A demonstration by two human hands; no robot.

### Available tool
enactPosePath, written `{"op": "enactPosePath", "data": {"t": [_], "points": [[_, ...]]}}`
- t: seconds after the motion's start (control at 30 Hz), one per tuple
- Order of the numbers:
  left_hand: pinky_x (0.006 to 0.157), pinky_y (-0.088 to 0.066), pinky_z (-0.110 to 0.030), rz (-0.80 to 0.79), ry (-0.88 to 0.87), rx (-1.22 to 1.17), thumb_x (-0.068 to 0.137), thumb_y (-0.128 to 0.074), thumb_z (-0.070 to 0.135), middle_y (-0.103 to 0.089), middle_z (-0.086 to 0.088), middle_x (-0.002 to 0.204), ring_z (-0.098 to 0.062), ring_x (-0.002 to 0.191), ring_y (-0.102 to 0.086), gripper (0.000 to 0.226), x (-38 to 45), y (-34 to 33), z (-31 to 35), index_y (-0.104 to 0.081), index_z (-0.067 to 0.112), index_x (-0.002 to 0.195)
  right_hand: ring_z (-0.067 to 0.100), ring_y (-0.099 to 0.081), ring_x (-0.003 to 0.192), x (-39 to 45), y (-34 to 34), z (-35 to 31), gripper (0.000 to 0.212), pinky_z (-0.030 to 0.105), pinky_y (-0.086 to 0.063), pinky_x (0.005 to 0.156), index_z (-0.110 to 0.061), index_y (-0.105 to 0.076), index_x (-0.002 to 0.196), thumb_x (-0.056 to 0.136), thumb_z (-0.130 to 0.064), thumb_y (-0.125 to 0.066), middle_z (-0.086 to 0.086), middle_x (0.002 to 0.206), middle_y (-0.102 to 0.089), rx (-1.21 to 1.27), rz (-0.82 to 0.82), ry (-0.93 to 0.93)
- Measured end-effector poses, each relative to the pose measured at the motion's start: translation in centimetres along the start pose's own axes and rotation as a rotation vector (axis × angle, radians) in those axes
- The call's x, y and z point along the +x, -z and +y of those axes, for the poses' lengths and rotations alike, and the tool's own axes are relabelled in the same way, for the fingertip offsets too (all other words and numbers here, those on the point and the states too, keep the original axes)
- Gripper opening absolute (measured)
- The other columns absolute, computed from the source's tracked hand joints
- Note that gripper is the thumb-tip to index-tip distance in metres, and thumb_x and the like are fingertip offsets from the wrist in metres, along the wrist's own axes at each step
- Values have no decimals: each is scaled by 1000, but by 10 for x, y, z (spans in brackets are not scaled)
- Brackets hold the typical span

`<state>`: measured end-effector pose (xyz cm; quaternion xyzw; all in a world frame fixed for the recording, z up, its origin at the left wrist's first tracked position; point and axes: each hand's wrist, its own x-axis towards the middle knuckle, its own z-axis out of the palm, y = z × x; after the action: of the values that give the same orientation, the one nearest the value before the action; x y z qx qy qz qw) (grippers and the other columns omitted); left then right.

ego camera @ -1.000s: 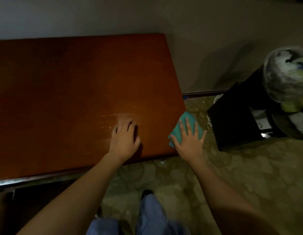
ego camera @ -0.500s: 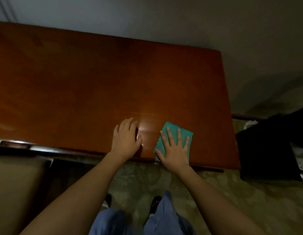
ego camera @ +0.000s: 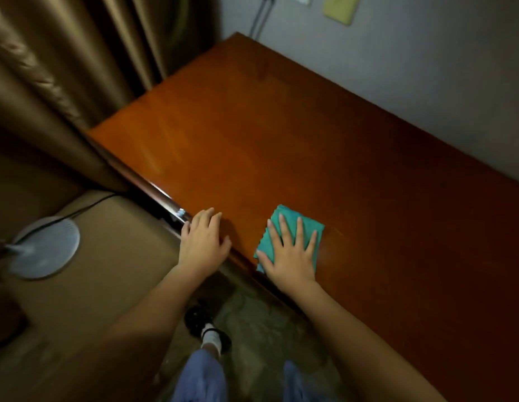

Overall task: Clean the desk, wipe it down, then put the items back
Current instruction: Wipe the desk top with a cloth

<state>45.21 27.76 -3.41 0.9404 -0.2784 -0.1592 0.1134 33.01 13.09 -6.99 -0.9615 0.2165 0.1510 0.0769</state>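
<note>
The wiping part of the job looks to be going on right now. The right hand [ego camera: 291, 250] lies flat on a small teal cleaning cloth [ego camera: 290, 227], with its fingers [ego camera: 284, 230] straight and spread, pressing the cloth down on the shiny red-brown wooden bench [ego camera: 281, 134]. The cloth sits near the front edge of the bench, at about 5 o'clock from the middle of the top. The left hand [ego camera: 204, 242] rests on the front edge, at about 9 o'clock from the cloth, just beside it. Its fingers are loose and hold nothing.

No items show on the bench top, so the clearing step seems done. The far part at 12 o'clock may need wiping; I cannot tell which parts are clean. The items to put back are not in view, so that step is left.

A brown curtain [ego camera: 64, 68] hangs at 10 o'clock, and a round white fan base [ego camera: 46, 248] stands on the floor at 8 o'clock.
</note>
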Motion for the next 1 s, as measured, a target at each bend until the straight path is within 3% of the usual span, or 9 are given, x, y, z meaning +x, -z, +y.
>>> {"op": "enactPosePath", "data": {"t": [0.27,0.43,0.53,0.8,1.0], "points": [[115,-18,-43,91,176,6,91,-48,36,-33,-4,149,-19,140,-24,57,76,66,-147,-35,16,143,38,16,143,145,37,-152,83,61,14,107,-29,18,148,75,-70,13,2,159,15,-100,0,218],[114,-18,-42,128,217,-16,92,-50,34,-32,-4,150,-19,140,-23,56,106,93,-211,-36,15,142,36,15,144,215,52,-224,74,61,12,109,-30,11,150,92,-66,-15,0,159,12,-89,34,285],[115,-17,-42,119,257,-31,91,-50,34,-30,-5,150,-19,141,-22,56,113,99,-240,-36,14,142,36,12,144,247,61,-258,73,62,8,110,-29,11,150,93,-64,-19,1,159,12,-107,52,311],[116,-13,-42,109,347,-72,93,-46,34,-25,-3,153,-19,143,-16,56,107,107,-300,-32,16,144,37,10,145,298,69,-331,69,63,3,110,-28,7,151,97,-55,-26,0,160,9,-149,78,378],[117,-11,-43,89,396,-99,95,-45,34,-22,-3,154,-19,143,-13,55,81,109,-318,-30,16,145,35,6,145,301,70,-344,65,64,0,111,-34,0,151,98,-45,-35,-5,160,3,-192,90,478]]}}
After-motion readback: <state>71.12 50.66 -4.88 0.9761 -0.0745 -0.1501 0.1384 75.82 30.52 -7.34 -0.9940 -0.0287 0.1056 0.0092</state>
